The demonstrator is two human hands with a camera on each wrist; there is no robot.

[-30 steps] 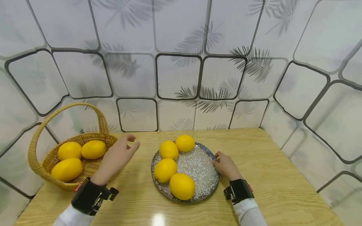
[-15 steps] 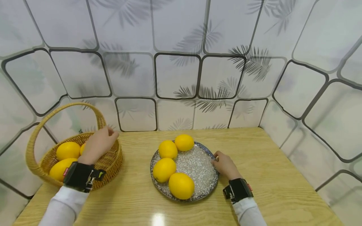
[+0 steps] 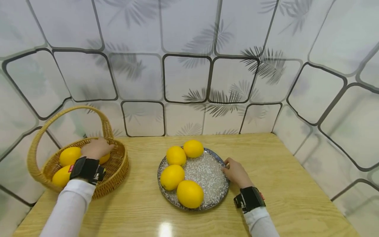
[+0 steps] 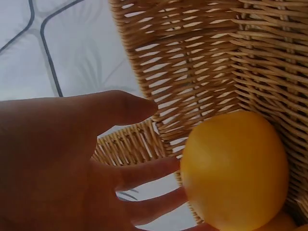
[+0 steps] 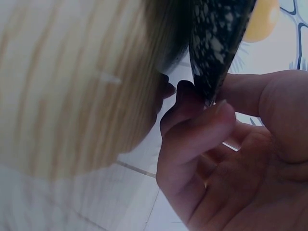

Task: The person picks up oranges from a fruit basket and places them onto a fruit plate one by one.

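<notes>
My left hand (image 3: 96, 148) is down inside the wicker basket (image 3: 117, 171), over a yellow lemon (image 3: 104, 158) that it partly hides. In the left wrist view the thumb stands apart and the fingers are spread, the fingertips right at the side of that lemon (image 4: 235, 171). Two other lemons, one at the back (image 3: 69, 156) and one in front (image 3: 61, 177), lie left of the hand. My right hand (image 3: 238, 175) pinches the right rim of a speckled grey plate (image 3: 208, 174), thumb above and fingers curled beneath, as the right wrist view shows the plate's dark edge (image 5: 219, 41).
Several lemons (image 3: 190, 194) sit along the plate's left side. The basket's tall arched handle (image 3: 66, 113) rises over the left arm. Plate and basket stand apart on a wooden table (image 3: 142, 204), with patterned curtain (image 3: 189, 79) behind and at both sides.
My left hand has moved left from the basket's right rim and down into the basket, onto the rear right lemon. The right hand keeps its hold on the plate, which stays in place.
</notes>
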